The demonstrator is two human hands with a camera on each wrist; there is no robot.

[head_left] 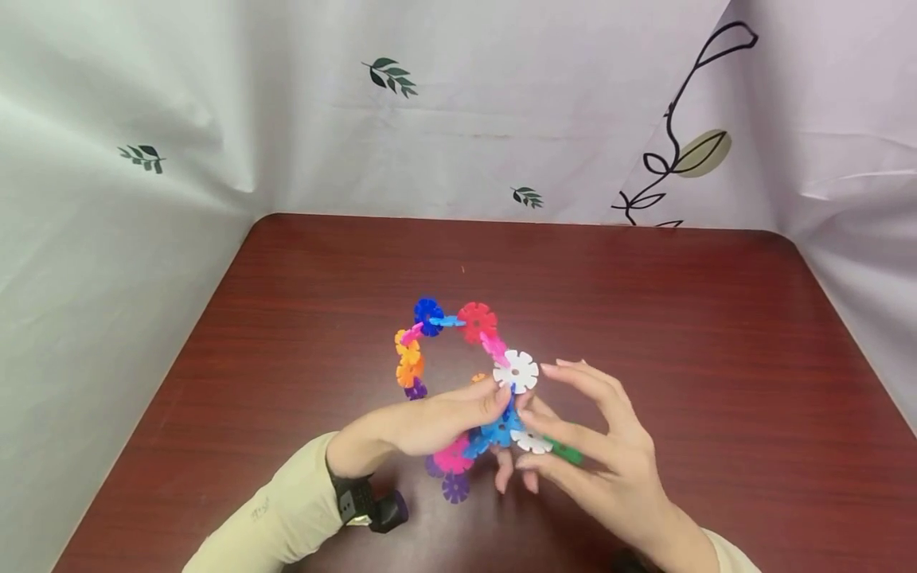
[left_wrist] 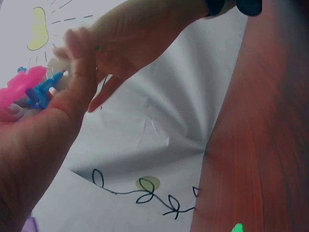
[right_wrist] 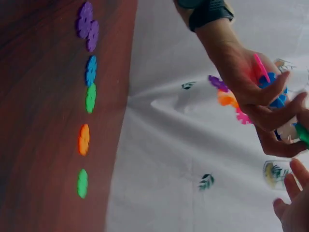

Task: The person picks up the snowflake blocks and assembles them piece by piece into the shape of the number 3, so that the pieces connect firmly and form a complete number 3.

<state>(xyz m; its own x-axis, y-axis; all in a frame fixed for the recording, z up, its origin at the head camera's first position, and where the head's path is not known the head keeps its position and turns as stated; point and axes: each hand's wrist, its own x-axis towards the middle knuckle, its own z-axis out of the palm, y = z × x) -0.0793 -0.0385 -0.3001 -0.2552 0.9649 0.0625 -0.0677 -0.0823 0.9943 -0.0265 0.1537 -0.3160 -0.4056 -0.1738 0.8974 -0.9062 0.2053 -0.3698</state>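
A looping chain of notched, flower-shaped plastic snowflake discs (head_left: 477, 322) rises above the table in the head view. My left hand (head_left: 437, 422) grips it, thumb near the upper white disc (head_left: 516, 371), fingers curling behind the blue discs (head_left: 501, 430). To the right, my right hand (head_left: 609, 446) has its fingers spread, with fingertips right at the blue discs and the lower white disc (head_left: 531, 442). A green disc (head_left: 564, 450) shows between its fingers. In the right wrist view, the left hand (right_wrist: 251, 82) curls around the chain, hiding part of it.
Loose discs lie in a row on the brown table (right_wrist: 43, 145) in the right wrist view: purple (right_wrist: 85, 20), blue (right_wrist: 91, 71), green (right_wrist: 90, 98), orange (right_wrist: 84, 139), and another green (right_wrist: 82, 183). White patterned cloth (head_left: 458, 119) hangs behind and beside the table.
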